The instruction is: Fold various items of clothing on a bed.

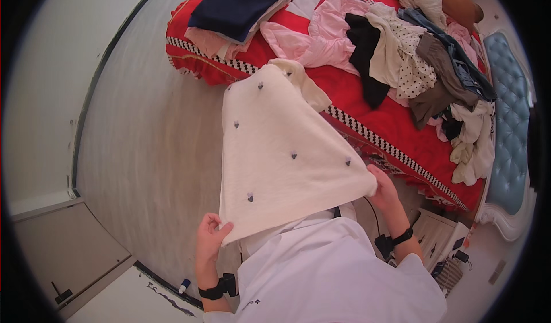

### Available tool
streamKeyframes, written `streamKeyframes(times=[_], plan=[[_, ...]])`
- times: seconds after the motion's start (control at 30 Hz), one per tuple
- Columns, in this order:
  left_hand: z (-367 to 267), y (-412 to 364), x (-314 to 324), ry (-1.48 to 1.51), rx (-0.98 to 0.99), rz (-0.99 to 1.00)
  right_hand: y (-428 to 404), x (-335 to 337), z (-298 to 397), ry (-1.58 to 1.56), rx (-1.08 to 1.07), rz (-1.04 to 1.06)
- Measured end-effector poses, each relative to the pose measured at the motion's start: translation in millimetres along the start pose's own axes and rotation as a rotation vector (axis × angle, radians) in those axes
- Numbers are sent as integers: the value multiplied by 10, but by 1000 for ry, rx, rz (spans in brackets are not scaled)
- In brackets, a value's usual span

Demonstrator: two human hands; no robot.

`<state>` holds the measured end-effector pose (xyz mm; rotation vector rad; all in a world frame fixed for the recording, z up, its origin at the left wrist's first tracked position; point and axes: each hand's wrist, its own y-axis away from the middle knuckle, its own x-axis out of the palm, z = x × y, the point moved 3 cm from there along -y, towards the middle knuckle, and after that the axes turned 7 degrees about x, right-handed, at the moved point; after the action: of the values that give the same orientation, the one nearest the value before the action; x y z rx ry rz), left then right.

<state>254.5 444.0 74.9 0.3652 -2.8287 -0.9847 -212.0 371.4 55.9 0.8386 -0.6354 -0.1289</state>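
Note:
A cream knitted garment [280, 151] with small dark heart motifs is stretched out before me. My left hand [212, 237] pinches its lower left corner between thumb and fingers. At the lower right corner, my right hand [382, 189] grips the fabric. The garment's far end, with what looks like a sleeve [312, 88], rests on the edge of a bed with a red cover [366, 120]. Beyond it lie a pink garment [320, 43] and, to its right, a black one [366, 60].
Folded clothes topped by a navy piece [239, 9] sit at the bed's far left corner. A heap of clothes [430, 65] spreads toward the blue tufted headboard [508, 125]. Another person's bare limb [458, 4] shows at the top right. A white nightstand [434, 232] stands at right.

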Motion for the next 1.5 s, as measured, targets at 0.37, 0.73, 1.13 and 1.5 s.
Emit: streamKeyframes(times=[0.37,0.73,1.13,1.5], plan=[[27,197,-93,-475,-176,289,305,-556,-9,326,339,129],[-1000,-616,255,-1406,432,109,-1227,-373,-48,709,237,-68],[-1504,-1236,2156,-1298,913,471,-2467,716,-1,131,254,259],[-965,-2041,2898,-1454,1264,267,-2181,600,755,-83,-275,67]])
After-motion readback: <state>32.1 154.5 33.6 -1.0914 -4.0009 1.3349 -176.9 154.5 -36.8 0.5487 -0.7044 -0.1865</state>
